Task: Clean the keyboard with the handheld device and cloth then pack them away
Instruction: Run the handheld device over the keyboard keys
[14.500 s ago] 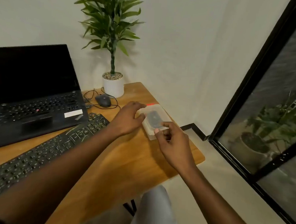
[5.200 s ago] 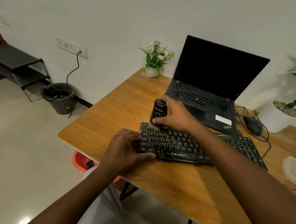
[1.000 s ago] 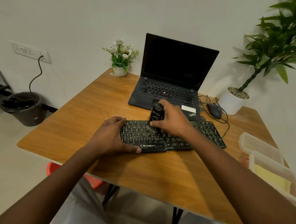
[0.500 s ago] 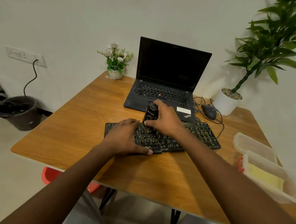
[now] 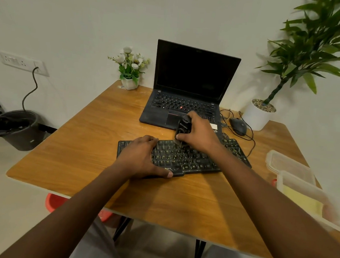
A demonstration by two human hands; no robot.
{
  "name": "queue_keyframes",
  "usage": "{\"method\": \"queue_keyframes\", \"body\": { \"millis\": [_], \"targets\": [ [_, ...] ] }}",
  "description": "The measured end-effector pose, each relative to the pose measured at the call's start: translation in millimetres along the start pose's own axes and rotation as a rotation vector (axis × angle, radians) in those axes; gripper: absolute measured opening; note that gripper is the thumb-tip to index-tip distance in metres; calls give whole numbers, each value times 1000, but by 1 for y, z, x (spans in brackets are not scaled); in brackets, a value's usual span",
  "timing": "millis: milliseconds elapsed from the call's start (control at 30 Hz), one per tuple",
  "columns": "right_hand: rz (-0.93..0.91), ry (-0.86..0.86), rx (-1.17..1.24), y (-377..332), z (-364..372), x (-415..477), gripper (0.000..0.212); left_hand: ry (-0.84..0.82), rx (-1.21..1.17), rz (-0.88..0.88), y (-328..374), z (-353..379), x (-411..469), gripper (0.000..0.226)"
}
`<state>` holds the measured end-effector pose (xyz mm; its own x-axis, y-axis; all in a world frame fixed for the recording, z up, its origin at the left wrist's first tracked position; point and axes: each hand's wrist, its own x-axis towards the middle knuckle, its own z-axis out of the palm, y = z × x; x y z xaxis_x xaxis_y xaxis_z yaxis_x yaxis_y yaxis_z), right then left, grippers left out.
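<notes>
Presently the small black handheld cleaning device (image 5: 183,127) is being held upright in the grip of the right hand (image 5: 199,135). The fingers are curled round its body, and its lower end is being pressed onto the far key rows of the flat black keyboard (image 5: 193,159), about midway along.

The keyboard is lying on the wooden desk (image 5: 85,144), its long axis running from 9 o'clock towards 3, skewed slightly to 4. Its 9 o'clock end is being pinned by the left hand (image 5: 142,157), laid flat over the keys with the thumb along the near edge.

A sweep along that axis is probably being called for, and the right hand is nearer.

What appears to be the pale yellow cloth (image 5: 301,200) is lying in a clear plastic box (image 5: 292,175) at 4 o'clock, well apart.
</notes>
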<state>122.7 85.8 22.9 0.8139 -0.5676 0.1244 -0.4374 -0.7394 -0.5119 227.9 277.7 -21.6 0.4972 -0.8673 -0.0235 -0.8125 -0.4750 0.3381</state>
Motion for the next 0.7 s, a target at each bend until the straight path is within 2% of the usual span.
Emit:
{"method": "queue_keyframes", "body": {
  "millis": [167, 367, 567, 700],
  "targets": [
    [-80, -41, 55, -28, 23, 0, 64, 8, -16, 7, 0, -1, -1, 132],
    [-18, -62, -6, 2, 2, -9, 72, 1, 10, -4, 0, 0, 0, 139],
    [47, 13, -39, 20, -15, -7, 65, -7, 6, -10, 1, -1, -2, 139],
    [21, 14, -4, 6, -6, -1, 60, -3, 4, -12, 2, -2, -2, 137]
  ]
}}
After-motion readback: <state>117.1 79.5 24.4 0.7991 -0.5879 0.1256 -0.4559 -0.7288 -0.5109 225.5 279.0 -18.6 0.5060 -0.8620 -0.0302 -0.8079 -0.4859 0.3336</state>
